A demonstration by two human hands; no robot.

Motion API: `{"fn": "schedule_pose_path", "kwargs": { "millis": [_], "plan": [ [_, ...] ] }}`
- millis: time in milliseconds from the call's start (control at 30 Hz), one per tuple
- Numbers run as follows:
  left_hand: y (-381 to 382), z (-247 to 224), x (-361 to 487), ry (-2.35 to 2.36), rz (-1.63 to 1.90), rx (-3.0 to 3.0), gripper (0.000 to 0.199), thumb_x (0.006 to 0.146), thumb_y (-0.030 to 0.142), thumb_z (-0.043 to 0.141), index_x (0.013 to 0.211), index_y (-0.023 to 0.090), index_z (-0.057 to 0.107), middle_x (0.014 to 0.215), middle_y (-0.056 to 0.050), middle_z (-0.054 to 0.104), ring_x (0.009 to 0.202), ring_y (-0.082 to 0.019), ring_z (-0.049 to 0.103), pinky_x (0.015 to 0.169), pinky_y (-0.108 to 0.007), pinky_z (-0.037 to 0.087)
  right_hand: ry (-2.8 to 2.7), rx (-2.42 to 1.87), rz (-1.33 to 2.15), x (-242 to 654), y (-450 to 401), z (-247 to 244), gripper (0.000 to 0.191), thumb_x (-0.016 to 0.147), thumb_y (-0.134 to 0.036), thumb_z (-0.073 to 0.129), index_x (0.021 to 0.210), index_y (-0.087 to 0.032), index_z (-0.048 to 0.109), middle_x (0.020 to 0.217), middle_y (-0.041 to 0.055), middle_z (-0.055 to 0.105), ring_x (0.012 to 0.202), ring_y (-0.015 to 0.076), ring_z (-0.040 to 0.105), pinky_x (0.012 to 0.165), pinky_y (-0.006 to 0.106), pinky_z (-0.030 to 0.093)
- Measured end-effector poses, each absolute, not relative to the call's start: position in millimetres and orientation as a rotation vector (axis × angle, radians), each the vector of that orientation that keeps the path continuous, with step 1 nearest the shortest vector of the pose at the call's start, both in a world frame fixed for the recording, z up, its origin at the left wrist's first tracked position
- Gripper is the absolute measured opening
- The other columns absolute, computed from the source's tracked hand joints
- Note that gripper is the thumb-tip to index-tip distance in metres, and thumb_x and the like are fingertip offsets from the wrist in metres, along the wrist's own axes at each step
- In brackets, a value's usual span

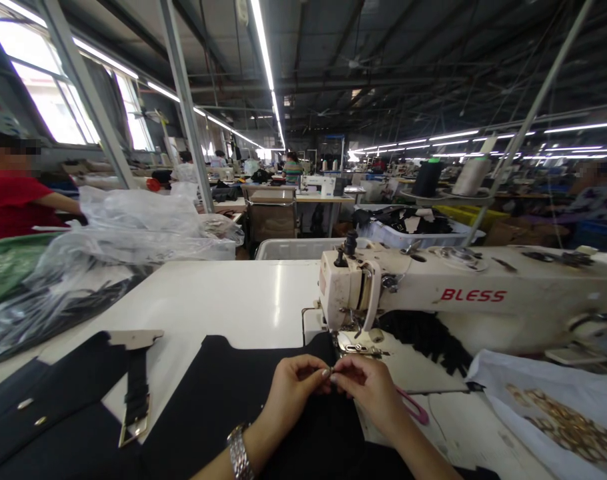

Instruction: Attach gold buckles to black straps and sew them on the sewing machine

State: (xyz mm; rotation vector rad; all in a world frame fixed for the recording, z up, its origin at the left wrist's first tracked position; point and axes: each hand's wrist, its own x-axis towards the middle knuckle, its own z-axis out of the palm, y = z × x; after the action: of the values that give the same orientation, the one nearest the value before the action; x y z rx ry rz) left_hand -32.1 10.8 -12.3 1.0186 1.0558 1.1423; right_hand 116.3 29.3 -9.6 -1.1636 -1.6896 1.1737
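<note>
My left hand (pixel 297 385) and my right hand (pixel 367 380) meet fingertip to fingertip over a black fabric panel (pixel 223 393). Both pinch a tiny item between thumb and forefinger; it is too small to name. Just beyond them is the needle area of a cream sewing machine (pixel 473 280), with the panel's edge close to its presser foot. On the left lies another black piece (pixel 73 380) with metal studs, and across it a black strap with a gold buckle (pixel 133 427). A pink-handled tool (pixel 414 408) is partly hidden behind my right hand.
White cloth (pixel 523 380) with several gold rings (pixel 573 423) lies at the right. Clear plastic bags (pixel 133 227) are heaped at the left, near a person in red (pixel 18 193). Behind the machine stand a bin of black pieces (pixel 408 227) and thread cones (pixel 471 177).
</note>
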Motion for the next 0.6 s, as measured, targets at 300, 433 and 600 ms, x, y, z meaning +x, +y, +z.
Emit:
{"fn": "schedule_pose_path", "kwargs": {
  "millis": [300, 433, 600],
  "plan": [
    [10.2, -7.4, -33.1, 0.947, 1.225, 0.914, 0.045, 0.061, 0.050, 0.065, 0.076, 0.008, 0.065, 0.063, -0.008, 0.065, 0.054, -0.013, 0.057, 0.054, -0.022, 0.046, -1.510, -1.104, 1.269, 116.1, 29.4, -7.2, 0.016, 0.067, -0.031, 0.058, 0.069, -0.016, 0.051, 0.056, -0.0008, 0.056, 0.050, 0.0111, 0.051, 0.045, 0.021, 0.038],
    [12.0, -12.8, -36.1, 0.784, 1.171, 0.841, 0.032, 0.057, 0.036, 0.074, 0.070, 0.009, 0.064, 0.062, -0.007, 0.065, 0.047, -0.009, 0.055, 0.049, -0.018, 0.045, -1.469, -1.043, 1.346, 119.0, 30.1, -1.8, 0.022, 0.063, -0.034, 0.064, 0.066, -0.016, 0.051, 0.056, -0.0001, 0.058, 0.049, 0.0112, 0.052, 0.044, 0.021, 0.038],
    [11.5, -15.7, -34.4, 0.559, 1.151, 0.873, 0.025, 0.046, 0.018, 0.081, 0.057, 0.009, 0.060, 0.060, -0.003, 0.060, 0.051, -0.011, 0.055, 0.046, -0.018, 0.046, -1.486, -0.912, 1.433, 117.7, 28.6, 1.1, 0.026, 0.054, -0.034, 0.072, 0.059, -0.016, 0.055, 0.052, -0.0031, 0.053, 0.048, 0.0098, 0.050, 0.046, 0.020, 0.039]
  ]
}}
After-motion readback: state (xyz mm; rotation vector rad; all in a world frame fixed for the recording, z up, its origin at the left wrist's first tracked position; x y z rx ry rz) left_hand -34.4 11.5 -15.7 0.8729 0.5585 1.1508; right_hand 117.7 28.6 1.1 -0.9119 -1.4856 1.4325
